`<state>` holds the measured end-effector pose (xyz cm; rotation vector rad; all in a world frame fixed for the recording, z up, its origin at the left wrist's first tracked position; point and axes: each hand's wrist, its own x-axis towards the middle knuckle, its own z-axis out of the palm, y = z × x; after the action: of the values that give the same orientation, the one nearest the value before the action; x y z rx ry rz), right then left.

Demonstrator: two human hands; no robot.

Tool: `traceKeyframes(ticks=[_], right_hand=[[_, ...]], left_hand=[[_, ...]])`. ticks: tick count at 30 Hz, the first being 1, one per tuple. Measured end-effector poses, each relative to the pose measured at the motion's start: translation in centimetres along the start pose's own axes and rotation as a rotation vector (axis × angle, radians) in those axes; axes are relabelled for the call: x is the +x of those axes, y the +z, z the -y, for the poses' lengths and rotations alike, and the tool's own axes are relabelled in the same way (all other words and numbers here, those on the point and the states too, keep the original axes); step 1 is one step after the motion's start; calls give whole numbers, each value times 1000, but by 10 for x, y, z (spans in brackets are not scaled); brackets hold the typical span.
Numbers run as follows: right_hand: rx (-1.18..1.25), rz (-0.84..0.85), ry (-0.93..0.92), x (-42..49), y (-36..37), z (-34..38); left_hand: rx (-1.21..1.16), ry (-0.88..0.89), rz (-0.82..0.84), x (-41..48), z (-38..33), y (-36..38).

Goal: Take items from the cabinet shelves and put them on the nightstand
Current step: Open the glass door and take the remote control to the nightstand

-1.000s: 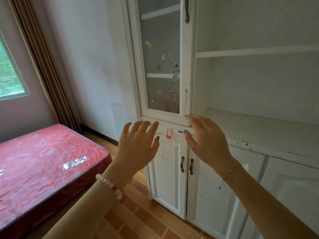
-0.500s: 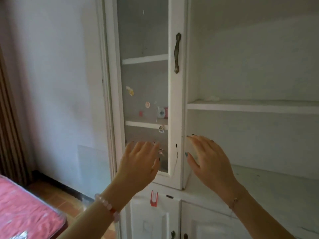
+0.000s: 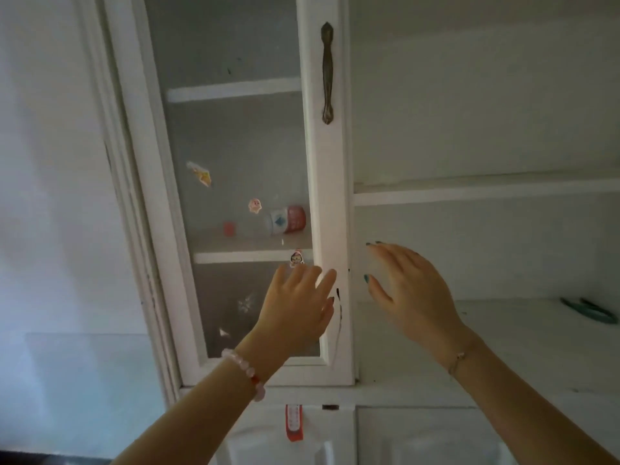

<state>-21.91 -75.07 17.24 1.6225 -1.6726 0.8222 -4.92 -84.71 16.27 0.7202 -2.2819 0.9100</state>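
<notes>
Looking higher than a second ago, are you? What does the head view show?

— Yes, my gaze has climbed the cabinet. The bed and floor have dropped out of sight. A jar now shows behind the glass door, on the middle shelf, with a small red thing near it.

And your hands?

— Both have come up with the view. My left hand is spread, fingers straight, in front of the door's lower half, and it holds nothing. My right hand is likewise spread and empty, before the open bay just right of the door's edge. Whether either touches the wood I cannot tell.

So what does that mean for the job?

— Nothing is taken yet. The door looks closed, so I judge it must swing out before I can reach the jar. The handle sits well above both hands. A teal tool lies on the open ledge far to the right, and no door stands in front of it. The nightstand is not in sight.
</notes>
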Motion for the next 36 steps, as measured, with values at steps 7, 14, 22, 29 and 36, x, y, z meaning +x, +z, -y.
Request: traceKeyframes(ticks=[7,14,22,29,36], right_hand=[[-107,-6,109,-10,6,-4],[-147,-40,101,12,9,-6],[-95,-140,19,59,0,0],[-58,-201,-23,69,-11,-3],[-32,-178,-27,64,-17,-8]], left_hand=[[-7,226,-134,32,15,30],[291,323,-397,131,78,-34],[868,342,-216,199,129,-81],[1030,300,-161,216,126,-94],[978,318,-88,227,112,-112]])
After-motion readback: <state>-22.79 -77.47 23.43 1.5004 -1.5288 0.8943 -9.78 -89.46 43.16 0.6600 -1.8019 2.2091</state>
